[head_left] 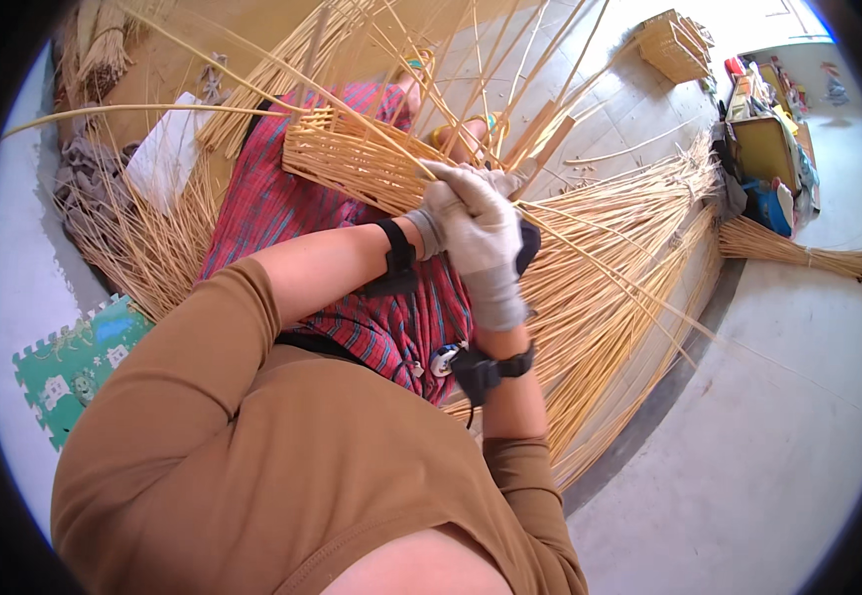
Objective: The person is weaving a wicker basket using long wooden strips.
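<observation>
A half-woven wicker basket (352, 159) rests on my lap over a red plaid cloth (272, 213), with long pale cane stakes (471, 59) fanning upward from its rim. My right hand (486, 238), in a grey work glove, lies over my left hand (433, 213), also gloved, at the basket's near right corner. Both hands are closed around thin cane strands (406, 154) at the woven edge. Black straps sit on both wrists. My left fingers are mostly hidden under the right hand.
A large bundle of loose canes (610, 258) lies on the floor to my right, another bundle (808, 256) beyond it. A finished basket (677, 45) stands far back. A green foam mat (74, 362) is at left, with cluttered boxes (763, 149) at right.
</observation>
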Demonstrator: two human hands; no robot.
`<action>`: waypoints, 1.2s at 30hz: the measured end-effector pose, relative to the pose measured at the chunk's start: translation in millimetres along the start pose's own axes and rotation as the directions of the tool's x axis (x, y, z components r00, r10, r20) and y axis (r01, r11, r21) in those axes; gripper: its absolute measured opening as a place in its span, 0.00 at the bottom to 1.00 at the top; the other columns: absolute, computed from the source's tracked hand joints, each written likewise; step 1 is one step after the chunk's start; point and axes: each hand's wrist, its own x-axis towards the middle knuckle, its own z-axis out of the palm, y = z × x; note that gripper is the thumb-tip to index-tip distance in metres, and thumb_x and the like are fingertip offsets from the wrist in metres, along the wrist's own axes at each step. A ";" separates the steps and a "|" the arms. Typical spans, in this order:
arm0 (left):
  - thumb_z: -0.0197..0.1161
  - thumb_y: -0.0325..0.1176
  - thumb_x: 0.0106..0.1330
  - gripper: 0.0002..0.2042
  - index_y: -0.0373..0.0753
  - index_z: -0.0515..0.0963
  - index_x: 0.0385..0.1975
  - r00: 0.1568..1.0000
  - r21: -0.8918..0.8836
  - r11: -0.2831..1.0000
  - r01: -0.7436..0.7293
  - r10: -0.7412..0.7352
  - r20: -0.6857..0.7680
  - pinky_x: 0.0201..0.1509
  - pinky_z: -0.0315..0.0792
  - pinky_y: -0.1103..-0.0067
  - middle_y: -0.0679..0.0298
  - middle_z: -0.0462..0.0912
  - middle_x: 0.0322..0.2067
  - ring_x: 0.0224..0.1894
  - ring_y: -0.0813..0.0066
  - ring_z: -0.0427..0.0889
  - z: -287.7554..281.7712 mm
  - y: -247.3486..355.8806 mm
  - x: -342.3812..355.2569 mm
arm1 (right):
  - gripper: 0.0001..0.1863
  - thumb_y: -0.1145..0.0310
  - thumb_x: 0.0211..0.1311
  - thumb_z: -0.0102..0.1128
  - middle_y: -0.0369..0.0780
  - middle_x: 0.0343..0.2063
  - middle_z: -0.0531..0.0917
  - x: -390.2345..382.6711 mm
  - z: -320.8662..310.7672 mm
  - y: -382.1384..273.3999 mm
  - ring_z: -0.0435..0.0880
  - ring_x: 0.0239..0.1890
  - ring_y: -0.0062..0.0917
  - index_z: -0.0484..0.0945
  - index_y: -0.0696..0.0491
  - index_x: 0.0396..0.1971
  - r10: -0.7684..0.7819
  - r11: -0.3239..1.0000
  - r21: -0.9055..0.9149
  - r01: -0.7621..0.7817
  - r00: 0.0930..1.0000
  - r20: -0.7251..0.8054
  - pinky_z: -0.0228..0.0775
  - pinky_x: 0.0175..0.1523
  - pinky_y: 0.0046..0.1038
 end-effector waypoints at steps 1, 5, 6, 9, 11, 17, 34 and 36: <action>0.58 0.36 0.70 0.18 0.37 0.75 0.57 0.967 -0.104 0.995 -0.005 -0.022 -0.254 0.63 0.70 0.68 0.54 0.83 0.50 0.56 0.58 0.80 0.4 -3.2 -5.9 | 0.14 0.72 0.68 0.60 0.33 0.36 0.85 8.0 -12.2 -4.1 0.80 0.45 0.19 0.84 0.55 0.51 0.165 0.978 0.113 -0.174 0.983 0.085 0.69 0.54 0.22; 0.54 0.32 0.76 0.13 0.37 0.75 0.57 0.992 -0.742 0.661 0.110 -0.123 0.037 0.56 0.77 0.75 0.59 0.82 0.50 0.55 0.68 0.81 -35.5 37.9 4.1 | 0.16 0.61 0.67 0.65 0.35 0.37 0.85 25.4 -96.6 79.3 0.81 0.45 0.20 0.81 0.54 0.50 0.373 0.923 0.210 -0.321 0.880 -0.294 0.73 0.50 0.27; 0.54 0.32 0.77 0.13 0.37 0.75 0.57 0.942 -0.779 0.568 0.267 -0.325 0.087 0.54 0.79 0.75 0.59 0.82 0.48 0.52 0.69 0.82 -54.8 24.0 -6.3 | 0.16 0.61 0.67 0.65 0.35 0.37 0.85 25.1 -95.8 81.8 0.81 0.45 0.20 0.81 0.54 0.50 0.377 0.922 0.216 -0.322 0.876 -0.302 0.73 0.50 0.27; 0.54 0.34 0.78 0.11 0.36 0.75 0.53 0.775 -0.741 0.404 0.537 -0.584 0.243 0.48 0.83 0.72 0.63 0.84 0.41 0.44 0.74 0.85 -89.9 39.7 -2.5 | 0.23 0.53 0.58 0.73 0.39 0.34 0.85 18.9 -99.0 80.3 0.83 0.42 0.26 0.81 0.55 0.45 0.594 0.776 -0.313 -0.548 0.802 0.068 0.74 0.49 0.30; 0.54 0.33 0.78 0.09 0.36 0.75 0.50 0.934 -0.648 0.679 0.345 -0.315 0.168 0.46 0.84 0.74 0.65 0.83 0.38 0.42 0.76 0.85 -90.4 45.0 25.8 | 0.27 0.49 0.48 0.78 0.44 0.31 0.85 20.4 -83.6 79.0 0.84 0.40 0.35 0.80 0.55 0.38 0.532 0.693 -0.537 -0.480 0.844 -0.068 0.74 0.49 0.35; 0.57 0.39 0.76 0.21 0.33 0.69 0.61 0.978 0.056 0.992 0.112 -0.120 0.170 0.56 0.77 0.73 0.45 0.83 0.49 0.54 0.55 0.83 -7.0 74.4 139.8 | 0.16 0.58 0.59 0.66 0.46 0.33 0.81 16.3 -26.7 104.3 0.83 0.38 0.43 0.75 0.53 0.38 0.130 0.428 -0.772 -0.469 0.878 -0.461 0.74 0.44 0.42; 0.60 0.20 0.63 0.22 0.40 0.74 0.59 0.950 0.166 0.986 0.028 -0.078 0.303 0.65 0.73 0.70 0.52 0.78 0.58 0.60 0.53 0.78 -49.3 63.6 -12.1 | 0.21 0.60 0.66 0.66 0.34 0.35 0.82 130.0 -86.8 54.0 0.77 0.36 0.19 0.76 0.53 0.54 0.220 0.974 0.014 -0.226 0.929 -0.297 0.72 0.43 0.24; 0.59 0.20 0.64 0.23 0.40 0.73 0.61 0.967 0.130 0.991 0.026 -0.058 0.250 0.65 0.73 0.70 0.50 0.78 0.57 0.59 0.52 0.79 -36.2 63.9 -11.8 | 0.12 0.70 0.69 0.62 0.31 0.33 0.80 141.6 -107.5 41.7 0.73 0.34 0.15 0.78 0.55 0.49 0.042 0.999 0.020 -0.037 0.956 -0.291 0.70 0.43 0.21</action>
